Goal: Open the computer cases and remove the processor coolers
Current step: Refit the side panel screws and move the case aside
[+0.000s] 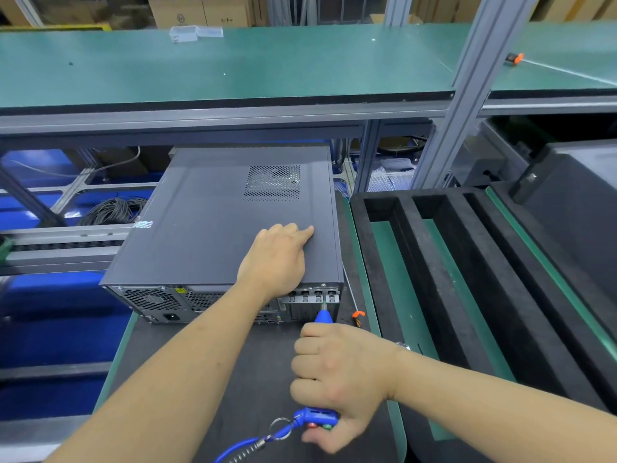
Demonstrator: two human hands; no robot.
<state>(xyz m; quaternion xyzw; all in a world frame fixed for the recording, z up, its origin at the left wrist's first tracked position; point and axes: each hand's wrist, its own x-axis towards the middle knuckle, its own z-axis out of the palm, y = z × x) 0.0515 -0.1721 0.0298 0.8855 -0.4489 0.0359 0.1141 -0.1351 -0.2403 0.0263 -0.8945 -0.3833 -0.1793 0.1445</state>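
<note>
- The right hand [337, 379] is wrapped tight around a blue powered screwdriver [320, 414], its bit at the rear panel of the computer case [213, 222], near the case's right rear corner.
- The left hand [277, 259] lies on the side panel, fingers loosely bent, gripping nothing, steadying it.
- The case lies on its side at the counter's [187, 369] far end, lid on.
- Likely step: undoing a rear panel screw. Next the bit must stay seated and square.
- A black foam tray [377, 248] sits to the right; a green shelf [233, 71] runs above, cardboard boxes [200, 11] beyond.
</note>
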